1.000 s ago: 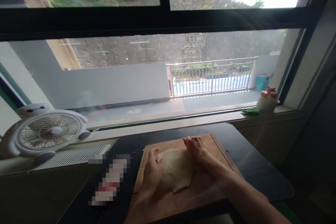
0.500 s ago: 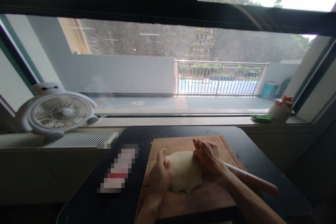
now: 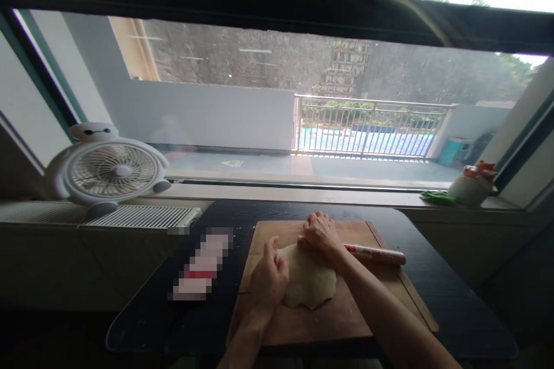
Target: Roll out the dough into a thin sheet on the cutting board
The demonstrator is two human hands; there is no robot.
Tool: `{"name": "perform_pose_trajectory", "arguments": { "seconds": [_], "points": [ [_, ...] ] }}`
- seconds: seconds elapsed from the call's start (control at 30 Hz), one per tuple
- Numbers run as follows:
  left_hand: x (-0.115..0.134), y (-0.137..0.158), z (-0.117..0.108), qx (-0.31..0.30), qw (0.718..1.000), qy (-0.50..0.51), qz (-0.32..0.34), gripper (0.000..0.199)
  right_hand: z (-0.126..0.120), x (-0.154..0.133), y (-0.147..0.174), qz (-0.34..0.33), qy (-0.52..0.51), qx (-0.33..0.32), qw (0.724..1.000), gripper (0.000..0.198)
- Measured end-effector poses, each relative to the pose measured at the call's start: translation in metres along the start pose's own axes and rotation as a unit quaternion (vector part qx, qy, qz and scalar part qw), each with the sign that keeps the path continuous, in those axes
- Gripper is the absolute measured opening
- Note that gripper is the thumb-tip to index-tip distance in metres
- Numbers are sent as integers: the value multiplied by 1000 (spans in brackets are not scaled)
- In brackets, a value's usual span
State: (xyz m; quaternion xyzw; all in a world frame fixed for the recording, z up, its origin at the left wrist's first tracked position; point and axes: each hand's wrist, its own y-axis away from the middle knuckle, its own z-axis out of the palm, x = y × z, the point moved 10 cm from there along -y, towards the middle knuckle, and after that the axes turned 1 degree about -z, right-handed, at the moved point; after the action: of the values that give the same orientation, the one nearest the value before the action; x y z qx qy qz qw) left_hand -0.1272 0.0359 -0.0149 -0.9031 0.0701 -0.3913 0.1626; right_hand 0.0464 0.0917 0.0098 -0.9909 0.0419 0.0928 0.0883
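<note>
A flat, rounded sheet of pale dough (image 3: 309, 279) with an uneven edge lies on a wooden cutting board (image 3: 277, 328). At the dough's left edge is my left hand (image 3: 269, 271), its thumb and fingers curved and apart, touching the rim. My right hand (image 3: 321, 233) is closed over a rolling pin (image 3: 376, 254) at the dough's far edge. The pin's right part sticks out past my forearm, and its middle is hidden under the hand and wrist.
The board rests on a dark table (image 3: 173, 334). A pixelated pinkish item (image 3: 203, 268) lies left of it. A white fan (image 3: 116, 170) stands by the window, and a pale jar (image 3: 470, 187) beside green cloth-like material (image 3: 439, 198) sits on the sill.
My right hand has moved left and away from me to the dough's far edge. The rolling pin has swung from slanting toward me to lying nearly crosswise. My left hand stays at the dough.
</note>
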Motion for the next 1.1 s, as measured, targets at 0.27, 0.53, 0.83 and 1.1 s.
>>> {"name": "perform_pose_trajectory", "arguments": {
  "seconds": [0.27,0.53,0.83,1.1],
  "points": [
    [-2,1,3,-7,1000,-14,1,45,-2,-14,38,-78,-32,64,994,31],
    [-3,-2,5,-20,1000,-24,-4,46,8,6,-16,-2,-3,10,1000,32],
    [-5,-2,7,-18,999,-32,-11,45,-1,-21,38,-87,-17,76,993,38],
    [-6,-2,6,-16,1000,-8,-6,46,10,2,-22,-15,-7,14,1000,34]
  ]
}}
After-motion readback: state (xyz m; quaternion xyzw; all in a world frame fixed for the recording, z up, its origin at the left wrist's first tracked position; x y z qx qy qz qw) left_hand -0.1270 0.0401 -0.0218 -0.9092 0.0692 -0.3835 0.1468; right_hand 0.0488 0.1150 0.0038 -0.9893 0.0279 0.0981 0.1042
